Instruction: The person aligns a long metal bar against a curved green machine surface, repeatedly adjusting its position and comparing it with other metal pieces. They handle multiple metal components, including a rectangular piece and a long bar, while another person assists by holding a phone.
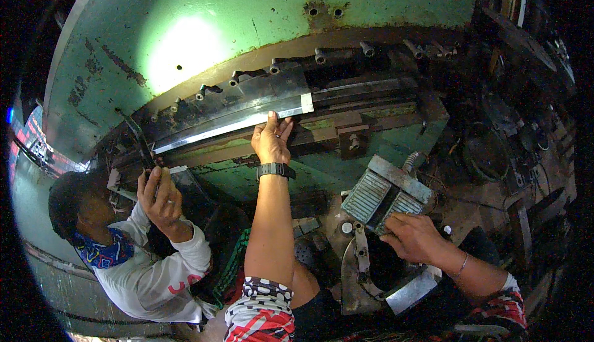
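A long shiny metal strip (226, 124) lies along the bed of a green press machine, with a small pale piece (307, 102) at its right end. My left hand (272, 139) reaches forward with a watch on the wrist. Its fingers close on the strip's front edge near the right end; the fingertips underneath are partly hidden. Lower right, a grey ribbed foot pedal (373, 195) sits tilted, with a cable conduit (412, 161) at its far corner. My right hand (413, 238) grips the pedal's near edge, its fingers curled over it.
At left, a co-worker in a white sleeve raises a hand (162, 201) beside a dark curved bar (140, 139). Bolts (274, 67) line the machine's upper beam. A block (352, 139) projects from the bed's front. Below the pedal lies a metal frame (354, 274).
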Motion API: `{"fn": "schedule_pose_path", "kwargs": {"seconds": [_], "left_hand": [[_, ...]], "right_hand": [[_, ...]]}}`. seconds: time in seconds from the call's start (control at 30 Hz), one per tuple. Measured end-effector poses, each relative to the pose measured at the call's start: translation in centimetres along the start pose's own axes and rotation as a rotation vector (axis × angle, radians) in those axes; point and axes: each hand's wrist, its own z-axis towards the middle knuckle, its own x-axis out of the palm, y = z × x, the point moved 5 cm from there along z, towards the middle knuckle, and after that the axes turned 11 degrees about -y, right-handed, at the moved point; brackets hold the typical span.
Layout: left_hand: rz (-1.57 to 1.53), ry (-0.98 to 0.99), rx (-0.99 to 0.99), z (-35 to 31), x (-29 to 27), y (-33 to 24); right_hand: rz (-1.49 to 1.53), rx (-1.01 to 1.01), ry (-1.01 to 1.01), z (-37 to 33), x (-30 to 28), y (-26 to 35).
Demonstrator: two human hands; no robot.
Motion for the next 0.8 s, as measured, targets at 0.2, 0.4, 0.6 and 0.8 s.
{"fn": "schedule_pose_path", "kwargs": {"seconds": [0.2,0.4,0.6,0.8], "left_hand": [[-0.007,0.001,-0.002,0.21,-0.16,0.00],[-0.016,0.001,-0.005,0.18,-0.25,0.09],[-0.019,0.002,-0.008,0.13,-0.21,0.07],[-0.018,0.005,0.000,-0.12,-0.16,0.03]], "right_hand": [[-0.003,0.000,0.012,0.18,-0.32,0.28],[0.004,0.006,0.019,0.26,-0.43,0.35],[0.189,0.013,-0.043,-0.07,0.23,-0.40],[0.124,0.055,0.002,-0.10,0.42,-0.40]]}}
